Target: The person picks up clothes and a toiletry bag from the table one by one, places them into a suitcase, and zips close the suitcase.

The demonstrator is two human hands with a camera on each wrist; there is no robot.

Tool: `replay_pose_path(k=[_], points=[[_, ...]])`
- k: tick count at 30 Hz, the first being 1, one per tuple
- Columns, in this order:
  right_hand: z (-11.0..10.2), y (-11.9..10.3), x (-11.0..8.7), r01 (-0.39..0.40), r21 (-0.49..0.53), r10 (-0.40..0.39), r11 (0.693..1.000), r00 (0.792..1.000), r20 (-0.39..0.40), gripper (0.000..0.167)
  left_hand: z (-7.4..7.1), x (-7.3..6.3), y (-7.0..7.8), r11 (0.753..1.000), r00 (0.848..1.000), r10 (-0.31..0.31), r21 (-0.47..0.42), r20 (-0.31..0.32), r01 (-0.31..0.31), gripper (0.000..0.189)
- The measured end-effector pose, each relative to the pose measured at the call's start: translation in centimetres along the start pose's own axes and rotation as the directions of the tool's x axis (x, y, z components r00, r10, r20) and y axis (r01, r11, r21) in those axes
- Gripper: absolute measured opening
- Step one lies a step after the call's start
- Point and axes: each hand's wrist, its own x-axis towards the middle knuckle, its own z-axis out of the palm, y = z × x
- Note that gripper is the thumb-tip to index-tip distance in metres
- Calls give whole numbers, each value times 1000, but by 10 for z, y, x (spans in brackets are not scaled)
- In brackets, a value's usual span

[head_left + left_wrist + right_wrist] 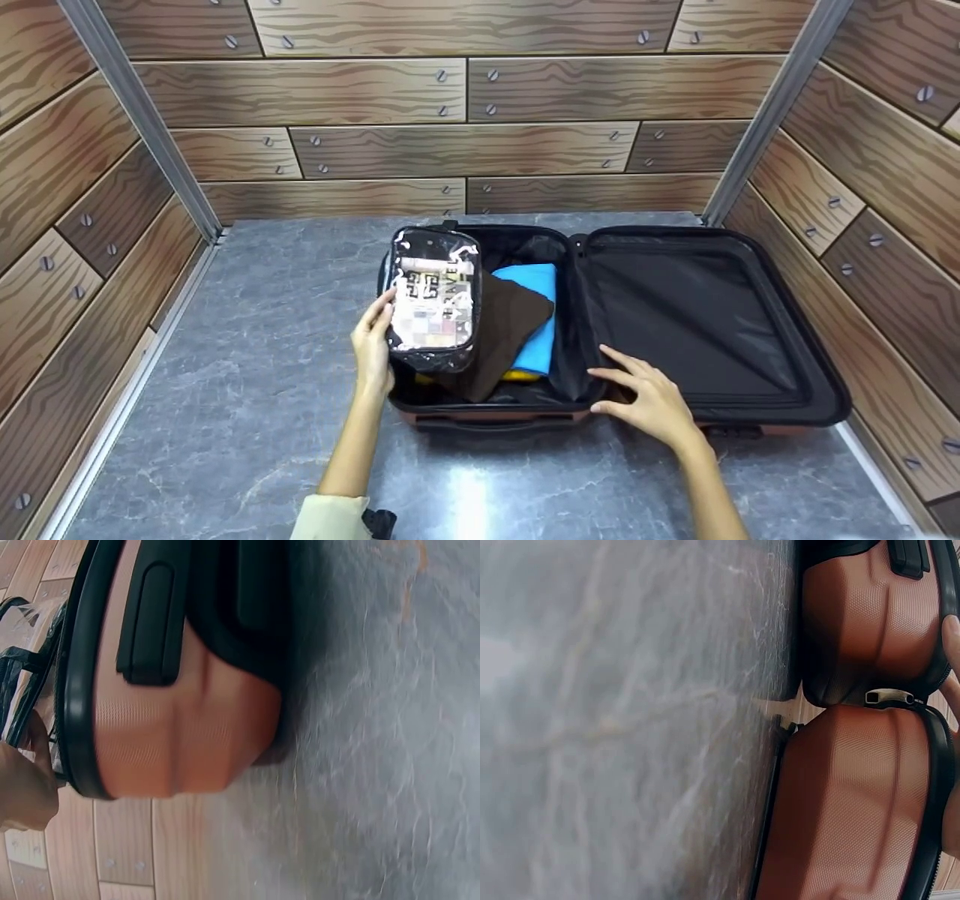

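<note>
A clear toiletry bag [435, 300] with black trim and printed lettering is held by its left side in my left hand [371, 341], over the left part of the open suitcase [495, 409]. Small packages and a palette of coloured squares show through its plastic. Beneath and beside the bag, a dark brown cloth [506, 322] lies on a folded blue cloth [538, 349] inside the suitcase, with a bit of yellow cloth [520, 375] below. My right hand [652, 401] has its fingers spread, fingertips at the hinge side between the two suitcase halves.
The suitcase lid [697, 322], lined in black, lies opened flat to the right. Its outer shell [855, 787] is copper-coloured, with a black handle [154, 622] on the front. Grey marbled table [255, 360] surrounds it, with wood-patterned walls [465, 90] on three sides.
</note>
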Motion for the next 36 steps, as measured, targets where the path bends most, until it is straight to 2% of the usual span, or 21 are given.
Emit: replay_pose_path(k=[14, 25, 32, 36], points=[[1, 1, -1, -4, -10, 4, 1000, 1000, -9, 52, 22, -4, -23, 998, 996, -52, -14, 70, 54, 30], [0, -1, 0, -1, 2, 1, 1000, 1000, -11, 52, 30, 0, -42, 1000, 997, -19, -4, 73, 19, 24], [-1, -1, 0, 7, -6, -7, 1000, 1000, -19, 52, 40, 7, -46, 993, 991, -120, 25, 62, 118, 27], [-1, -1, 0, 10, -8, -10, 1000, 1000, -15, 52, 43, 9, -51, 990, 989, -133, 50, 71, 130, 28]])
